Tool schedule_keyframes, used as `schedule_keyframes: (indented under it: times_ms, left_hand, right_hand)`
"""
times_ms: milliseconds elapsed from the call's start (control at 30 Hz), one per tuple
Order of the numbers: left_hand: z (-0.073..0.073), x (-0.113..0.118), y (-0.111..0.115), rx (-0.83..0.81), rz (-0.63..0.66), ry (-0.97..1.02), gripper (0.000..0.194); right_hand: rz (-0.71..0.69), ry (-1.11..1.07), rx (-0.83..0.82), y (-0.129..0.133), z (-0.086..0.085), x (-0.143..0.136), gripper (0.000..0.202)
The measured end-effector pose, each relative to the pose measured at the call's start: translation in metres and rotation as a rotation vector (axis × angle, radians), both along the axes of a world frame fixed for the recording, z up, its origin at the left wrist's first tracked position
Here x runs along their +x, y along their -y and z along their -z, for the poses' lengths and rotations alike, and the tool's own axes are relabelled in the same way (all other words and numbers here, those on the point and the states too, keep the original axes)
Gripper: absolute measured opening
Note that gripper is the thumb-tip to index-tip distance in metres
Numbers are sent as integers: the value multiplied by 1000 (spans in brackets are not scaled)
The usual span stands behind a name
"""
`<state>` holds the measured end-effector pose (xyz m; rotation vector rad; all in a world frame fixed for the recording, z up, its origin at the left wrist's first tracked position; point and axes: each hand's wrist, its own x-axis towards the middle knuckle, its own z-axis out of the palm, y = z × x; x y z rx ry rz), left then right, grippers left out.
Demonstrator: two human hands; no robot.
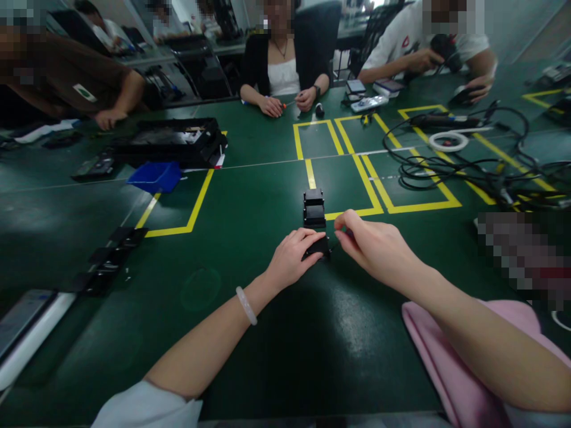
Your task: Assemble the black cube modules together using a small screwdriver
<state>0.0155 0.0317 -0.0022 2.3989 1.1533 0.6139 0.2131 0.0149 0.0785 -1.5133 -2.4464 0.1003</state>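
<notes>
My left hand (297, 257) rests on a small black block (317, 246) on the green table, its thumb and fingers closed on the block's sides. Just right of that block, my right hand (363, 241) is held in a pinch; what its fingertips hold, if anything, is too small to make out. Two more black blocks stand in line beyond my left hand, the nearer one (314, 215) and the farther one (313, 197).
A blue bin (155, 176) and a black tray (173, 139) lie at the left, with a row of black parts (109, 258) nearer. Black cables (428, 172) coil at the right. A pink cloth (428, 339) lies under my right forearm. People sit across the table.
</notes>
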Motion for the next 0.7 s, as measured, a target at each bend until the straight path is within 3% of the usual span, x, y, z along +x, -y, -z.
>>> schedule_keyframes:
  times_ms: [700]
  left_hand:
    - [1, 1, 1, 22, -1, 13, 37]
  right_hand:
    - [-34, 18, -2, 4, 0, -2, 21]
